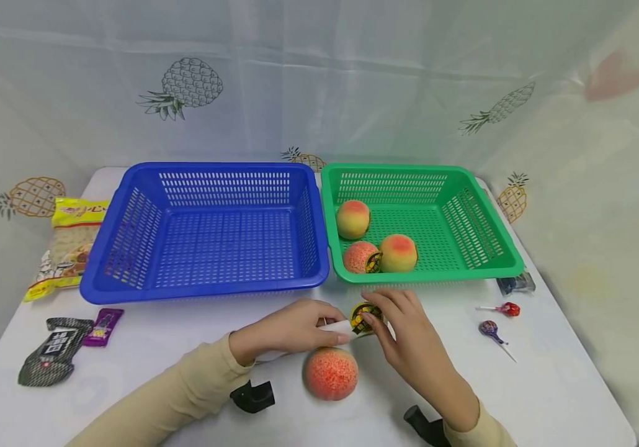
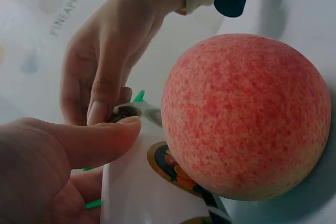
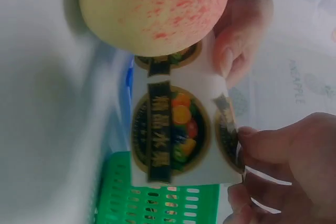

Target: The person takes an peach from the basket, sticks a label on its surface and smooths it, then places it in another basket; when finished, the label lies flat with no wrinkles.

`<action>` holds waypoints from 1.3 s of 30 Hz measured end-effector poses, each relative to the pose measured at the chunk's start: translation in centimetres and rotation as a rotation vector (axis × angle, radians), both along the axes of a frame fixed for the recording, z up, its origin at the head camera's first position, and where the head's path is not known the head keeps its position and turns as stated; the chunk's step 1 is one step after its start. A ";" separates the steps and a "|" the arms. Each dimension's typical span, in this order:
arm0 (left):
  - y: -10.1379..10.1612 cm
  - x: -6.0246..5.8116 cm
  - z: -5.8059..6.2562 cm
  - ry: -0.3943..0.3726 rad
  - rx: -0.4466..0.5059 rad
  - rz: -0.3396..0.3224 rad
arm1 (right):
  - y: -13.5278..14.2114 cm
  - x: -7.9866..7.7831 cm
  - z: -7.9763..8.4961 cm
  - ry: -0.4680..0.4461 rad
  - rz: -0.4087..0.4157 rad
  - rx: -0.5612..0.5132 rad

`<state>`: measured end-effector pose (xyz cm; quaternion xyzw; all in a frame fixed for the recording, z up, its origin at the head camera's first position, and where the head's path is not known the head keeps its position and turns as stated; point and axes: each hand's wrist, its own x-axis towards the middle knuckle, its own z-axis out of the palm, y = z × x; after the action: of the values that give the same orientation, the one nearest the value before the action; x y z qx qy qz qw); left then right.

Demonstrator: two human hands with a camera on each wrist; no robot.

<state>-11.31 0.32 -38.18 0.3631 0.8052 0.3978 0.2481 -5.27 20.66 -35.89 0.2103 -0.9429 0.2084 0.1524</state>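
My left hand [image 1: 303,326] grips a white sheet of stickers [image 3: 218,80] between thumb and fingers. At the sheet's other end, my right hand [image 1: 409,335] pinches the edge, beside a round black-and-gold fruit sticker [image 1: 365,318]. Whether that sticker is partly lifted I cannot tell. A speckled red-and-yellow peach [image 1: 331,374] sits on the table just in front of the sheet; in the left wrist view the same peach [image 2: 247,116] hides part of the stickers.
A blue basket [image 1: 202,288] stands at the back left. Beside it, a green basket [image 1: 437,274] holds three peaches, one bearing a sticker. Yellow-topped bag [image 1: 76,239], black packet [image 1: 56,352] and purple packet [image 1: 103,327] lie left; two lollipops [image 1: 507,309] lie right.
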 end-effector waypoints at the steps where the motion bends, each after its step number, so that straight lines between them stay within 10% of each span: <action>1: 0.0 0.0 0.0 -0.026 0.002 0.006 | 0.1 0.0 0.0 0.006 0.008 -0.019; 10: -0.1 -1.0 0.0 -0.179 -0.049 0.065 | 0.7 0.3 0.5 0.003 0.135 -0.249; 18: 0.6 -2.2 -0.9 -0.204 -0.091 0.082 | 0.9 1.0 2.2 -0.032 0.065 -0.380; 23: 1.0 -1.7 -1.6 0.001 -0.172 0.143 | 1.8 0.6 0.4 -0.084 0.033 -0.385; 32: 1.0 0.4 -2.6 0.669 -0.252 0.251 | 1.7 0.6 -0.3 -0.128 0.047 -0.341; 39: 0.5 1.7 -1.9 0.762 -0.221 0.220 | 1.5 0.4 -0.4 -0.126 0.073 -0.322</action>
<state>-9.62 0.83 -40.11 0.3673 0.9114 0.1701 -0.0747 -4.83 22.14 -36.32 0.2038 -0.8969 0.3746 0.1172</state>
